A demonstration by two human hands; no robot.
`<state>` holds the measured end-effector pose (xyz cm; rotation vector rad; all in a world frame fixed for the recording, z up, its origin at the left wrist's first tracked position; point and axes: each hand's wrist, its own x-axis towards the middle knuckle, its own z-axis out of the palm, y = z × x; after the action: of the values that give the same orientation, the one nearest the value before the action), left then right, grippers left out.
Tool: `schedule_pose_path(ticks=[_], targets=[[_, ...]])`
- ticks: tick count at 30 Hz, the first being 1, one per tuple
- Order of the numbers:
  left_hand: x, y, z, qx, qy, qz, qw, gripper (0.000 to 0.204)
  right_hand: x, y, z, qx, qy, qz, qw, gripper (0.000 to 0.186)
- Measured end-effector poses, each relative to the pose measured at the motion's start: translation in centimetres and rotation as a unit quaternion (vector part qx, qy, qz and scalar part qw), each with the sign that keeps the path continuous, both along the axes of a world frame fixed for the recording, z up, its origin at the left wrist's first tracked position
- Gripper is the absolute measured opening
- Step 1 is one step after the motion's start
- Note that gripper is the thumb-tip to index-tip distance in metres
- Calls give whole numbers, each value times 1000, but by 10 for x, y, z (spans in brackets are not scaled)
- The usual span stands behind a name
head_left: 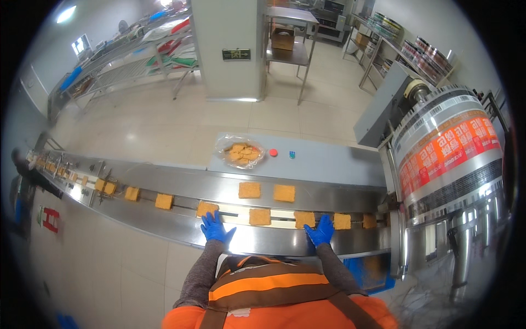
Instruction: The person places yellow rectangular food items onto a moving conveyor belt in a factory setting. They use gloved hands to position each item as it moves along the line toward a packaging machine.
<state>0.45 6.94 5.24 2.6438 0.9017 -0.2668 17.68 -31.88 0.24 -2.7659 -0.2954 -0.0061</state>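
Flat golden-brown squares, like biscuits or toast, lie in a row along a steel conveyor (pixel 181 220). My left hand (pixel 216 227), in a blue glove, has its fingers spread against the near edge of one square (pixel 207 208). In a matching glove, my right hand (pixel 321 231) is open, thumb and fingers apart, between a square (pixel 304 219) and a paler one (pixel 342 221). Another square (pixel 259 216) lies on the belt between my hands. Beyond the row, two loose squares (pixel 250 190) (pixel 284 193) rest on the steel ledge. Neither hand grips anything.
A clear bag of broken pieces (pixel 241 154), a red round item (pixel 273 152) and a small blue-green item (pixel 292 155) sit on the grey shelf behind. A large printed film roll (pixel 449 153) stands right. A blue crate (pixel 370 274) is below; another person (pixel 30 170) stands far left.
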Motion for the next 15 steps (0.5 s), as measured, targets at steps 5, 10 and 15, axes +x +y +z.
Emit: schedule_pose_path(ticks=[5, 10, 15], targets=[[4, -7, 0, 6, 36, -19, 999, 106, 7, 24, 15, 14, 57, -101, 993, 110], [-3, -19, -14, 25, 53, -18, 998, 105, 30, 9, 14, 91, 125, -136, 979, 102], [-13, -27, -22, 43, 34, -28, 998, 109, 57, -84, -24, 217, 3, -97, 971, 93]])
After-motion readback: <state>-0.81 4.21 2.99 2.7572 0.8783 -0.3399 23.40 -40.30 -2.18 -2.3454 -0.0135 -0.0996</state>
